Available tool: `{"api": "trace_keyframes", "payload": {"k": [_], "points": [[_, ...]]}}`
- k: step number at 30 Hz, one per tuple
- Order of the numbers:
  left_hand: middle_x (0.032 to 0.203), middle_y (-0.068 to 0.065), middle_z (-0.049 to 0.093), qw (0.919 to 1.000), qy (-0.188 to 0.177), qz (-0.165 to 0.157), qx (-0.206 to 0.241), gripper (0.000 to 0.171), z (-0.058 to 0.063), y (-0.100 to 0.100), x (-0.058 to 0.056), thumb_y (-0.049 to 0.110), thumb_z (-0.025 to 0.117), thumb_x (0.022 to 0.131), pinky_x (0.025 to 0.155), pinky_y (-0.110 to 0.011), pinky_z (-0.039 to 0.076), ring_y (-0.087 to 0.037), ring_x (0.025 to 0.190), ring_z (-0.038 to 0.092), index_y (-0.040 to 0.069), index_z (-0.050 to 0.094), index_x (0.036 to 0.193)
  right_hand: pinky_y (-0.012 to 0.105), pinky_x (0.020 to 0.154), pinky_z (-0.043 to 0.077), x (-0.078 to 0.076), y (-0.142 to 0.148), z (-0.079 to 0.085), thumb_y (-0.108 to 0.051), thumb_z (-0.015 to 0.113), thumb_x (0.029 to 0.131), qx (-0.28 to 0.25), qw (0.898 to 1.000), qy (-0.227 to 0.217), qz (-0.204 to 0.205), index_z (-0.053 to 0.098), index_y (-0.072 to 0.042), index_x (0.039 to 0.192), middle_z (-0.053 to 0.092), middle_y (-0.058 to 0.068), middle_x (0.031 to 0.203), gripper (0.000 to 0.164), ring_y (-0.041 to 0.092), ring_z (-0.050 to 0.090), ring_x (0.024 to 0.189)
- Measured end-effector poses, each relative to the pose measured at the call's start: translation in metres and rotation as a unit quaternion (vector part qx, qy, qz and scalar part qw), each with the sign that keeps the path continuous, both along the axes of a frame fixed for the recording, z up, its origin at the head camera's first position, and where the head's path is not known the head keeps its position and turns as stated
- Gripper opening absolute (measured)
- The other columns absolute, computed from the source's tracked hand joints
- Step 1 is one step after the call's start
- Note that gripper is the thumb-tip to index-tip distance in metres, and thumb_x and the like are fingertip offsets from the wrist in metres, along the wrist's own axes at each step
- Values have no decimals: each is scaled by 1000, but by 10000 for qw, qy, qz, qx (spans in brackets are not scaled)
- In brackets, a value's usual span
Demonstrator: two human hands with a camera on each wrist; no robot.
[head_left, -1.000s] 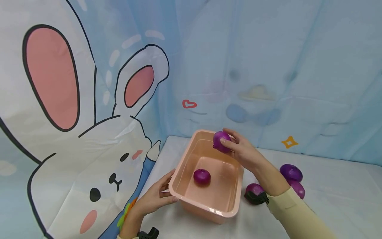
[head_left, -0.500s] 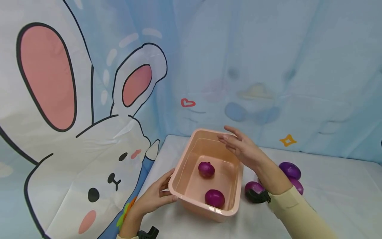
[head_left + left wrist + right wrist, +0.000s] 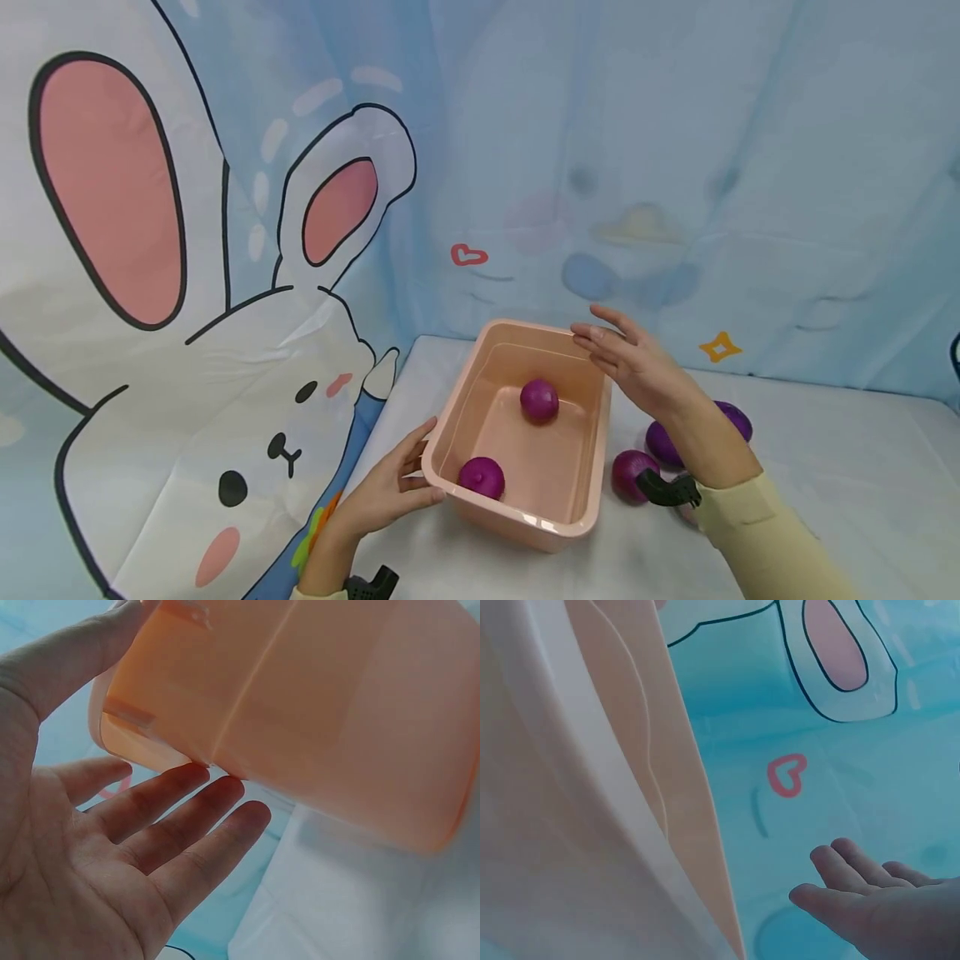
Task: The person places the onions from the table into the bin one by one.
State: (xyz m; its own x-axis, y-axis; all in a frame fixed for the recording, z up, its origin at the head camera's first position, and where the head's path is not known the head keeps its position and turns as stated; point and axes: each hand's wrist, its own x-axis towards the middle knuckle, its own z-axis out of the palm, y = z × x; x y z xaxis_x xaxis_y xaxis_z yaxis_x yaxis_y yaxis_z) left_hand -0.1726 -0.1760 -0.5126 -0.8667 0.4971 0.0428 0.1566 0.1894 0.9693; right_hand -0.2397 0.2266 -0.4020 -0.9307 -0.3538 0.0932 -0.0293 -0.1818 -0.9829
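Observation:
A peach plastic basin (image 3: 517, 327) stands on the white table, with two purple onions inside: one onion (image 3: 539, 402) toward the back, another onion (image 3: 482, 477) by the front left wall. My left hand (image 3: 393, 487) touches the basin's left rim. In the left wrist view, its fingers (image 3: 187, 859) are nearly straight, with fingertips at the basin wall (image 3: 322, 712) and the thumb along the rim. Above the far right rim, my right hand (image 3: 637, 362) holds nothing, fingers extended. The right wrist view also shows these extended fingers (image 3: 844, 870), apart from the basin (image 3: 690, 825).
Right of the basin lie several more purple onions (image 3: 632, 475), partly hidden by my right forearm and its black wrist strap (image 3: 667, 489). Behind the table (image 3: 840, 450) hangs a light blue backdrop (image 3: 675, 125); a large cartoon rabbit (image 3: 322, 358) is printed on its left.
My right hand has let go of an onion, which dropped into the basin, and has moved slightly right. Both onions inside have rolled about. The left hand stays at the rim.

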Motion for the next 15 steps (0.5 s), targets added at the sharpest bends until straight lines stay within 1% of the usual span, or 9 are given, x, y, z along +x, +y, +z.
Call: {"api": "trace_keyframes", "payload": {"k": [4, 8, 10, 12, 15], "points": [[153, -14, 49, 10000, -4, -16, 14, 96, -2, -1, 1, 21, 85, 89, 97, -35, 54, -34, 132, 56, 22, 27, 166, 46, 124, 16, 5, 12, 1, -23, 52, 111, 214, 9997, 98, -107, 9, -7, 166, 36, 20, 159, 71, 38, 25, 152], [155, -13, 48, 10000, -34, -41, 10, 96, -2, -1, 1, 21, 85, 90, 98, -36, 54, -33, 133, 55, 24, 27, 166, 39, 123, 22, 11, 31, -1, -24, 54, 111, 688, 9967, 246, -346, 15, -9, 166, 41, 14, 157, 70, 36, 25, 152], [155, -13, 47, 10000, -32, -30, -12, 96, -1, -1, 1, 22, 85, 89, 99, -35, 54, -32, 134, 55, 24, 27, 166, 36, 122, 25, 14, 42, -4, -27, 55, 110, 1014, 9932, 276, -511, 17, -10, 166, 43, 11, 156, 69, 35, 27, 152], [156, -13, 47, 10000, -28, -44, -17, 96, 0, -1, 0, 22, 85, 90, 99, -35, 53, -33, 134, 54, 23, 26, 166, 42, 122, 26, 17, 53, -8, -33, 55, 110, 1466, 9865, 285, -668, 17, -12, 167, 43, 11, 158, 72, 35, 27, 151], [156, -12, 47, 10000, 13, -71, -45, 97, 2, -1, -1, 22, 84, 90, 99, -34, 53, -32, 134, 54, 21, 25, 166, 59, 121, 20, 22, 68, -17, -40, 56, 109, 2023, 9755, 224, -841, 15, -14, 167, 38, 16, 161, 77, 38, 25, 151]]}}
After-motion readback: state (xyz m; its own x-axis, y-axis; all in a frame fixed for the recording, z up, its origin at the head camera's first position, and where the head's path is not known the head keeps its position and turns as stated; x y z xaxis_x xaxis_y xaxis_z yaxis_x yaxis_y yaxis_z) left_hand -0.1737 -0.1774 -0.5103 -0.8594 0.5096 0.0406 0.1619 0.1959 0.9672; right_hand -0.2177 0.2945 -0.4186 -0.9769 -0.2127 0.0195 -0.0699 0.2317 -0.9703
